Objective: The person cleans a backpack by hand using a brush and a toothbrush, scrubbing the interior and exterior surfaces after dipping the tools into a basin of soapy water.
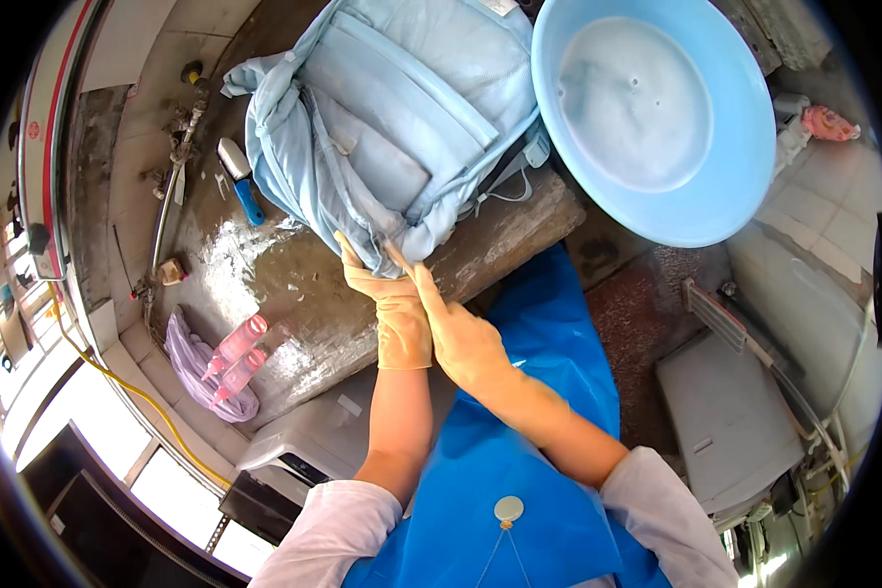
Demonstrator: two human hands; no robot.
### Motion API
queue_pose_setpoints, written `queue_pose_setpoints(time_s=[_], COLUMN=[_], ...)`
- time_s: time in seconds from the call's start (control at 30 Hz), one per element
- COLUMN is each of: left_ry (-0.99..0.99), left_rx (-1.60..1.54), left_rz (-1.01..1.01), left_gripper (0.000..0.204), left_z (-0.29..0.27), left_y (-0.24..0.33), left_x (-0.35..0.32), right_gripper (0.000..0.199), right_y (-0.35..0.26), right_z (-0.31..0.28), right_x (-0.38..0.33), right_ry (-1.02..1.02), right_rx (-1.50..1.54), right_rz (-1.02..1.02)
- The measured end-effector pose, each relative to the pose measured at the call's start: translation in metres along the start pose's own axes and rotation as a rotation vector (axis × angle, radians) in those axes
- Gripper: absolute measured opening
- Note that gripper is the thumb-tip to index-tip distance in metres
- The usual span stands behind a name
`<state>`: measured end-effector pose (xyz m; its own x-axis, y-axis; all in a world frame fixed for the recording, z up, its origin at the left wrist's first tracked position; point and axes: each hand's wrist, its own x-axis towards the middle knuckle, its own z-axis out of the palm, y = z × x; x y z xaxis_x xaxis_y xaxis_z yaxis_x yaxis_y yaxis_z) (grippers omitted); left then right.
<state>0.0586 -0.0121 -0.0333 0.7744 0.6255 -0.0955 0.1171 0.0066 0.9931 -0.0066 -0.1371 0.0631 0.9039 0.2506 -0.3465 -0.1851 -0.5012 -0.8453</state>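
A wet, light blue backpack (pixel 402 127) lies spread on a stone counter, its near end hanging in folds close to the counter's front edge. My left hand (pixel 392 318), in a yellow rubber glove, is closed on the near edge of the backpack, with the thumb along its left side. Beside it, my right hand (pixel 465 343), gloved the same way, pinches the fabric at the same corner. The two hands touch or nearly touch. My palms hide part of the gripped cloth. A strap with a buckle (pixel 537 149) sticks out at the bag's right.
A large blue basin (pixel 745 186) of foamy water stands at the right. Left of the bag lies a brush (pixel 250 201) with a blue handle. Pink bottles (pixel 242 338) rest by a purple cloth (pixel 188 353). A pipe (pixel 171 186) runs along the left wall.
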Motion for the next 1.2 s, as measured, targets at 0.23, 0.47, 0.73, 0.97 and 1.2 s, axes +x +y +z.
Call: queue_pose_setpoints(time_s=[0.23, 0.47, 0.73, 0.97, 1.2], left_ry=[0.087, -0.196, 0.058, 0.074, -0.098], left_rx=[0.196, -0.838, 0.672, 0.898, -0.738], left_rz=[-0.03, -0.505, 0.491, 0.359, -0.404], left_gripper=[0.04, 0.061, 0.077, 0.06, 0.052], left_z=[0.005, 0.014, -0.007, 0.016, 0.024], left_y=[0.008, 0.023, -0.011, 0.013, 0.032], left_x=[-0.003, 0.003, 0.005, 0.003, -0.004], right_gripper=[0.069, 0.074, 0.061, 0.062, 0.063], right_y=[0.0, 0.005, -0.01, -0.006, 0.0], right_z=[0.004, -0.001, -0.001, 0.001, -0.001], right_x=[0.021, 0.037, 0.007, 0.031, 0.045], right_ry=[0.073, 0.124, 0.0, 0.213, 0.263], right_rx=[-0.034, 0.067, 0.252, 0.311, 0.283], right_rz=[-0.02, -0.056, 0.126, -0.053, -0.142])
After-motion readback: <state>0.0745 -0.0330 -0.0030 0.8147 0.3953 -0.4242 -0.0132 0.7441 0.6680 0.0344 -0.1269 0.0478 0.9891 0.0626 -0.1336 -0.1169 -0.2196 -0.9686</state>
